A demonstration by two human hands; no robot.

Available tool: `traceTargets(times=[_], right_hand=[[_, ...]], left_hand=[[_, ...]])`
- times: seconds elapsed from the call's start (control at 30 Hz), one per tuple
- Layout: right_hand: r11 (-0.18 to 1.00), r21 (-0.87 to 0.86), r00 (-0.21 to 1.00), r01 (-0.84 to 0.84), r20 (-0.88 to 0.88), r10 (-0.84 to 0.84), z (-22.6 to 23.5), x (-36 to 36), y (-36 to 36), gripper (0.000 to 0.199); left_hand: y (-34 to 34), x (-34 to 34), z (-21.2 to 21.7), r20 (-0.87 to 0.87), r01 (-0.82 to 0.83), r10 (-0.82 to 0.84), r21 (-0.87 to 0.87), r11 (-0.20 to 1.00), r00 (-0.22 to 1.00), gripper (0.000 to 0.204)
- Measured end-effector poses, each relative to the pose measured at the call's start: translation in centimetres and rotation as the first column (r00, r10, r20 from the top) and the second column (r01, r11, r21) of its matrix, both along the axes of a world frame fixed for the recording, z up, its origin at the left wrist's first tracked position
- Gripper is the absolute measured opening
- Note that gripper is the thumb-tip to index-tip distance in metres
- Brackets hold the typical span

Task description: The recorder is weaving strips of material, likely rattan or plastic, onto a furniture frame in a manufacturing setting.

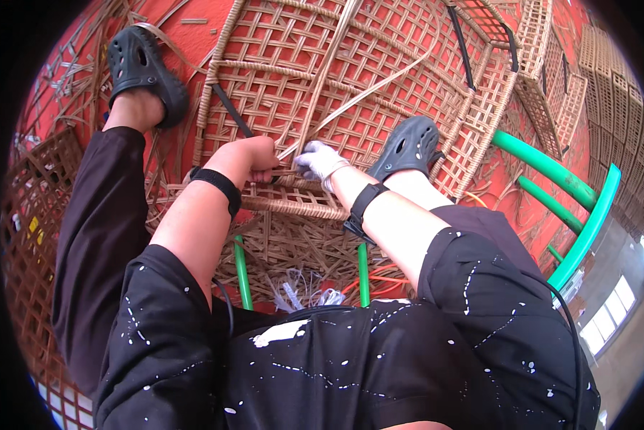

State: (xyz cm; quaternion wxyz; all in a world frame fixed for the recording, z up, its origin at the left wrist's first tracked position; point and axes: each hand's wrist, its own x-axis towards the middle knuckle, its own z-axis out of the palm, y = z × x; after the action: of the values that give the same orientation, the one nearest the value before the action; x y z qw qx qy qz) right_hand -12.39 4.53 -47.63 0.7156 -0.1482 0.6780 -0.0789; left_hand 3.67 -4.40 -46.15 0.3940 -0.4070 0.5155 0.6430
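Black shirt (365, 358), flecked with white, spreads across the near side as its wearer leans over a woven panel (293, 70) on a red floor (193, 44). At the panel's near edge, the bare left hand (257, 158) bends its fingers inward while the white-gloved right hand (320, 162) curls just beside it, a narrow gap between them. Loose strands (329, 63) run away from the gap toward the far side; whether either grip is pinched on one cannot be told. Wrapped cane binds the panel's left rim, and red floor shows in a slim band between that rim and a dark clog (141, 68) on the left foot. Another clog (406, 147) stands by the panel's near right corner, hemming the right forearm. Green tubes (551, 168) crowd the right, short of stacked wickerwork (612, 100); cut scraps (286, 240) lie heaped on the near side of the panel. Beyond a dark lattice (39, 186) at left, a yellow patch (34, 223) is too small to read.
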Motion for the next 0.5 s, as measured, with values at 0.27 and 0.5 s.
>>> traceTargets(times=[0.27, 0.5], right_hand=[[0.946, -0.096, 0.950, -0.308, 0.016, 0.311, -1.0, -0.6, 0.8, 0.020], [0.729, -0.153, 0.743, -0.667, -0.209, 0.636, 0.6, -0.5, 0.7, 0.030]], left_hand=[[-0.4, -0.4, -0.4, -0.007, -0.006, 0.005, -0.092, 0.996, 1.000, 0.029], [-1.8, -2.8, 1.4, -0.177, -0.078, 0.077, 0.004, 0.997, 0.981, 0.032]])
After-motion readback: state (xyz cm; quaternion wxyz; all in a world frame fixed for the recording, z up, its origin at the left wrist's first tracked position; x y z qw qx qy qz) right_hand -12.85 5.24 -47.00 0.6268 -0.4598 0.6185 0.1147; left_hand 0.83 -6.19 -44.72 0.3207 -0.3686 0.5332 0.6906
